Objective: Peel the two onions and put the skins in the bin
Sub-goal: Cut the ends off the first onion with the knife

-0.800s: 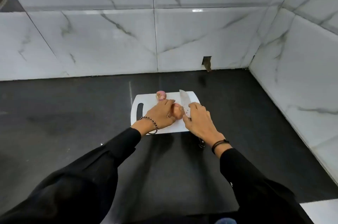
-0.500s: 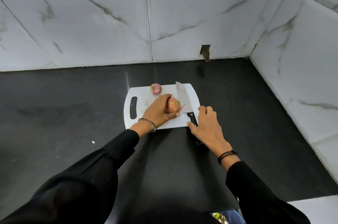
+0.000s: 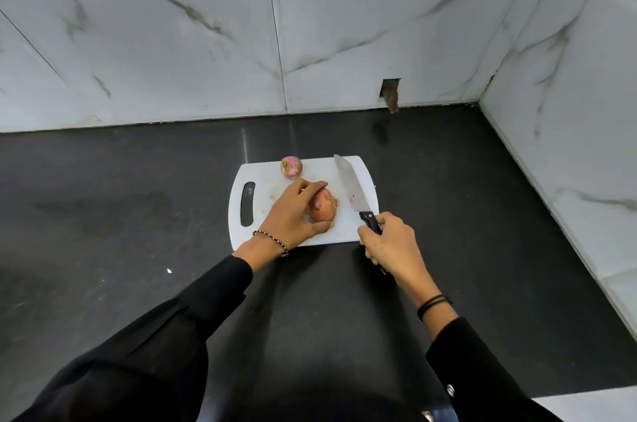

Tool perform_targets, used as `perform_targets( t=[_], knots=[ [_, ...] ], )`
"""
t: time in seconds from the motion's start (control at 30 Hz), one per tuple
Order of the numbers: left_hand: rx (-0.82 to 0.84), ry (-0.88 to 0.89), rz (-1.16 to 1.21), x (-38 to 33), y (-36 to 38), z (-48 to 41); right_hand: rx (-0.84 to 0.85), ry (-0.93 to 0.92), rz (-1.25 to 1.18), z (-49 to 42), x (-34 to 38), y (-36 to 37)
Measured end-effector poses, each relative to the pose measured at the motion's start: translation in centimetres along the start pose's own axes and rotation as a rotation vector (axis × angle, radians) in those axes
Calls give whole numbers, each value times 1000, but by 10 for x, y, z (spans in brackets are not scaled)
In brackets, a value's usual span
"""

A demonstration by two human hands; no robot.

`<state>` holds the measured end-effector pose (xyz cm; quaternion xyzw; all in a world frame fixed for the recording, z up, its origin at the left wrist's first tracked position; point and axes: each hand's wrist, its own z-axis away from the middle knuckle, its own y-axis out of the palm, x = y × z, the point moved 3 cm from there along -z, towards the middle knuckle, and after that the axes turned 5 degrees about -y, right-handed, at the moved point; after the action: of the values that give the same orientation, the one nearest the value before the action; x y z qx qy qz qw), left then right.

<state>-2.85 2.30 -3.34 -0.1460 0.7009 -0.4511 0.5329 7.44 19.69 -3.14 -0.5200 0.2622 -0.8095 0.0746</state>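
Observation:
A white cutting board (image 3: pixel 269 187) lies on the black counter. My left hand (image 3: pixel 293 214) grips an unpeeled brown onion (image 3: pixel 323 206) on the board, its root end facing right. A second, pinkish onion (image 3: pixel 292 166) sits at the board's far edge. My right hand (image 3: pixel 393 242) grips the dark handle of a knife (image 3: pixel 350 188), whose blade lies across the board's right side, just right of the held onion. No bin is in view.
The black counter (image 3: pixel 138 214) spreads wide to the left and right of the board. Marble-tiled walls close the back and the right side. A small hole in the back wall (image 3: pixel 390 92) sits above the counter. A white speck (image 3: pixel 168 271) lies left of my arm.
My right hand has slid back from beside the onion to the knife's handle and closed round it. My left hand keeps holding the onion. The view has tilted down.

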Motion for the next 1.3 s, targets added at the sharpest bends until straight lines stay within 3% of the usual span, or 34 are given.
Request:
perform_targets(
  t=[0.1, 0.23, 0.77, 0.97, 1.13, 1.3],
  knots=[
    [17, -2, -14, 0, 0, -1, 46, 98, -300, 0, -6, 0],
    [47, -39, 19, -1, 1, -5, 61, 129, -466, 7, -13, -3],
    [15, -142, 10, -5, 1, 4, 14, -12, -392, 24, -10, 9],
    [-63, -274, -17, -2, 2, 6, 17, -28, -367, 22, -5, 10],
    [-27, -363, 3, -4, -2, 3, 5, -16, -368, 24, -7, 9],
    [127, -405, -19, -9, 2, 1, -7, -21, -369, 28, -10, 8]
  ],
)
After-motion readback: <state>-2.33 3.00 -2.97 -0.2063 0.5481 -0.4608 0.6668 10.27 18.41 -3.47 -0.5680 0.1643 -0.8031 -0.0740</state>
